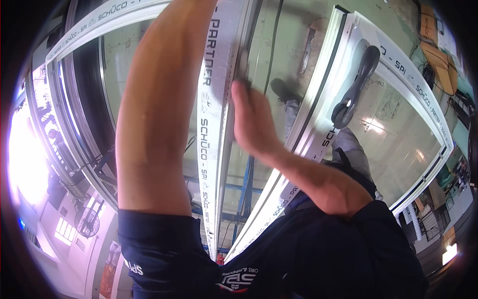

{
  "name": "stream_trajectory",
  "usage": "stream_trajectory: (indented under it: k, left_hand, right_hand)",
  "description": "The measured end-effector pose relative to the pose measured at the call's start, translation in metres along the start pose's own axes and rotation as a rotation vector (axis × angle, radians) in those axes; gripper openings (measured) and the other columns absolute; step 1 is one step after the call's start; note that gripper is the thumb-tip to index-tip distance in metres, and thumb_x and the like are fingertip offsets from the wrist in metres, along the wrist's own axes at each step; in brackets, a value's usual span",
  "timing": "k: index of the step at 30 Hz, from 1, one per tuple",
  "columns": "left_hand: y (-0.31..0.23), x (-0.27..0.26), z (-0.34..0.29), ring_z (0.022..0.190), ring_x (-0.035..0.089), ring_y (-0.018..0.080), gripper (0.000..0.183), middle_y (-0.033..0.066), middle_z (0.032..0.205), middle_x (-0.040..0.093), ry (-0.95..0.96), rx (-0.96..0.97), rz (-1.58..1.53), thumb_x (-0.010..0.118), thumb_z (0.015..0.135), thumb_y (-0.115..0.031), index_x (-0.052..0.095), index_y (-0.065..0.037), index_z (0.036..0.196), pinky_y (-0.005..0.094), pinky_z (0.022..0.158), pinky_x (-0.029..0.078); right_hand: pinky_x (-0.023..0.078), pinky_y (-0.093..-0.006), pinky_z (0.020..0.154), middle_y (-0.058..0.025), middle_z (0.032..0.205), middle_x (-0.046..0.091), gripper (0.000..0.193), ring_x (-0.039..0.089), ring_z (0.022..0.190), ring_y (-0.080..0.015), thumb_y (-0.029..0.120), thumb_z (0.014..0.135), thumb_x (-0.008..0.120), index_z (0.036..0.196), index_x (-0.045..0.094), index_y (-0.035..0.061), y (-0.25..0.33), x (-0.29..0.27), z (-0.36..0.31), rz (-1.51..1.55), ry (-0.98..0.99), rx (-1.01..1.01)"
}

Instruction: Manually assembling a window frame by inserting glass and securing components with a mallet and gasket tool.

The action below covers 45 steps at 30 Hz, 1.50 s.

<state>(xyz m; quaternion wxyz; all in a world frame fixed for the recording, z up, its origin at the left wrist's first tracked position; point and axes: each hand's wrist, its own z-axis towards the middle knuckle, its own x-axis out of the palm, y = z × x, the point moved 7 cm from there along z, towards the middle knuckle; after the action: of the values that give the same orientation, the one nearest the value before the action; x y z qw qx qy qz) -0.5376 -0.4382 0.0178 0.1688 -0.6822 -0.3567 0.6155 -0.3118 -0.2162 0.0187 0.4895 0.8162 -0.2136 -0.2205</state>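
Observation:
My left arm (157,114) reaches up past the top edge of the view, so its hand is out of sight. My right hand (253,119) is at the inner edge of a white frame bar (205,149) covered in printed film. Its fingers are curled against that edge, by a small dark piece (243,81). What they grip is hidden. On the right stands a second white frame (308,134), partly open at an angle to the first. A black, long item with two rounded ends (354,89) is on its near bar.
Grey-trousered legs (351,149) and a dark shoe (284,89) show near the second frame. Cardboard (438,67) and cables lie at far right. A fan (87,220) stands at lower left, near a bright opening (29,149). Blue supports (246,187) show beneath the frames.

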Motion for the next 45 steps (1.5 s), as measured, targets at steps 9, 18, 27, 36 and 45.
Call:
stream_trajectory:
  k: [9,18,27,36,45]
  left_hand:
    - [0.018,0.009,0.012,0.085,0.075,0.0271,0.028,0.0181,0.091,0.079,0.059,-0.039,0.041,0.08,0.083,-0.022,0.082,0.001,0.098,0.0392,0.081,0.058]
    - [0.017,0.009,0.018,0.088,0.075,0.0279,0.03,0.0175,0.093,0.079,0.103,0.083,0.1,0.078,0.084,-0.026,0.082,-0.001,0.1,0.0397,0.083,0.058]
    - [0.014,0.003,0.008,0.087,0.076,0.0262,0.029,0.0153,0.093,0.08,0.06,-0.035,0.109,0.079,0.084,-0.028,0.083,-0.005,0.102,0.0386,0.082,0.058]
    - [0.008,-0.008,-0.002,0.091,0.077,0.0246,0.031,0.0124,0.095,0.081,0.047,-0.084,0.199,0.079,0.085,-0.033,0.084,-0.008,0.103,0.0374,0.085,0.059]
    - [0.014,-0.002,0.001,0.085,0.075,0.0232,0.024,0.0131,0.09,0.08,0.103,-0.063,0.074,0.078,0.086,-0.023,0.083,-0.004,0.1,0.0372,0.08,0.058]
  right_hand:
    - [0.045,-0.0526,0.064,-0.0231,0.07,0.057,0.049,0.058,0.065,-0.0387,0.034,0.111,0.045,0.086,0.056,-0.0072,0.004,-0.012,0.004,0.312,-0.048,0.297]
    - [0.043,-0.0542,0.068,-0.0257,0.071,0.054,0.052,0.055,0.069,-0.0462,0.039,0.113,0.039,0.091,0.055,-0.0058,0.003,-0.003,-0.009,0.292,-0.05,0.281]
    - [0.045,-0.0523,0.064,-0.0254,0.091,0.055,0.042,0.056,0.073,-0.0408,-0.002,0.095,0.057,0.135,0.049,-0.0127,-0.006,0.027,-0.048,-0.053,0.044,-0.024]
    - [0.043,-0.058,0.07,-0.0271,0.072,0.058,0.056,0.057,0.069,-0.0461,0.041,0.112,0.039,0.085,0.055,-0.0038,-0.003,0.004,-0.01,0.258,-0.053,0.27]
    - [0.047,-0.0565,0.077,-0.0307,0.081,0.064,0.05,0.063,0.08,-0.0474,0.035,0.112,0.04,0.095,0.06,-0.008,-0.007,0.011,-0.016,0.287,-0.083,0.225]
